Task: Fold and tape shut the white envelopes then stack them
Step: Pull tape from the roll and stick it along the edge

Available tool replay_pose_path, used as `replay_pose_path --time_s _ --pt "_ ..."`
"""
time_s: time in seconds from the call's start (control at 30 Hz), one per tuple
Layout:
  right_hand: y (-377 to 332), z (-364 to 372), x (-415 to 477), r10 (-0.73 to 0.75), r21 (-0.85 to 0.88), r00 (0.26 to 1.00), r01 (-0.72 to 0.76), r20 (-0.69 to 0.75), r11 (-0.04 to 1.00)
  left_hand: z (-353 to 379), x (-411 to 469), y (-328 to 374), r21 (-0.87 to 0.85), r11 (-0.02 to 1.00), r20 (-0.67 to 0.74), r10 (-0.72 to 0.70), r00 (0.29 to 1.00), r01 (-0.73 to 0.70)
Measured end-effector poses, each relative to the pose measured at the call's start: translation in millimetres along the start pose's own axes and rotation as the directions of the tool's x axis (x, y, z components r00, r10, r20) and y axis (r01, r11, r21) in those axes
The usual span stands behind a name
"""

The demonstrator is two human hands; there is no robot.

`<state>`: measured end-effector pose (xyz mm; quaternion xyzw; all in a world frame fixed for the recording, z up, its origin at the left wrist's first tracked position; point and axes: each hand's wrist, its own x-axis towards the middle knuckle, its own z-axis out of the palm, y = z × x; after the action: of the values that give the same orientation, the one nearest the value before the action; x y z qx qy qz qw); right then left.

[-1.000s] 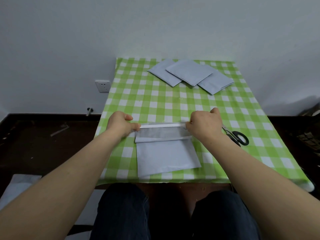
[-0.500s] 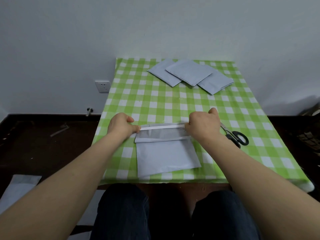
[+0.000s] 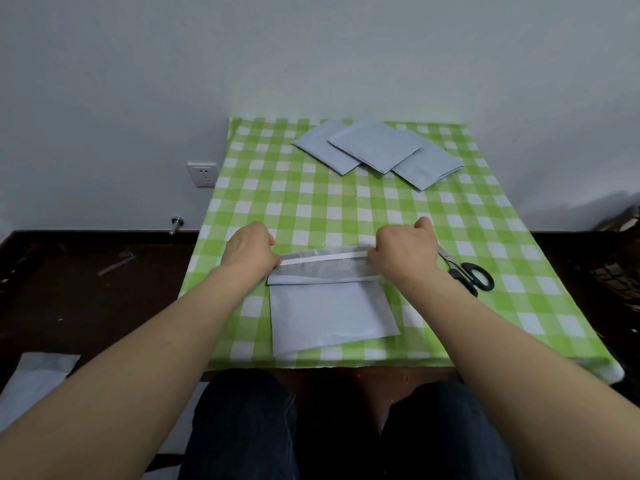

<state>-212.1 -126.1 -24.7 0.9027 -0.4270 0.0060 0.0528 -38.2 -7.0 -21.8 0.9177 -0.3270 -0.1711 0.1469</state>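
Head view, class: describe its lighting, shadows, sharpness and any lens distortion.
Head view: dim, even light, no glare; a soft shadow darkens the wall right of the table; wide-angle stretch enlarges the forearms in the lower corners; scissors and far envelopes look sharp.

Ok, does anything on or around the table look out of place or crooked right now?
Yes. The three envelopes at the table's far end lie fanned and overlapping, not squared up. A white sheet lies on the floor, left of the table. The strip held between left hand and right hand slants slightly.
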Motion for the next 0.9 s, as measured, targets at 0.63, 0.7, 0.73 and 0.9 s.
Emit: replay_pose_path --time_s 0.63,0.7,0.73,0.9 --pt "0 2 0 -0.007 0.012 1.0 0.007 0.005 1.0 42 -37 36 0.129 0.818 0.129 0.547 0.827 -0.561" --pt "4 2 1 -0.005 0.021 1.0 0.004 0.014 1.0 42 -38 38 0.117 0.828 0.127 0.536 0.835 -0.549" --pt "7 2 2 -0.004 0.041 1.0 0.003 0.026 0.999 43 -38 38 0.112 0.833 0.122 0.53 0.839 -0.542" --pt "17 -6 -1 -0.012 0.163 0.998 0.003 0.057 0.987 44 -38 40 0.13 0.836 0.122 0.52 0.845 -0.533"
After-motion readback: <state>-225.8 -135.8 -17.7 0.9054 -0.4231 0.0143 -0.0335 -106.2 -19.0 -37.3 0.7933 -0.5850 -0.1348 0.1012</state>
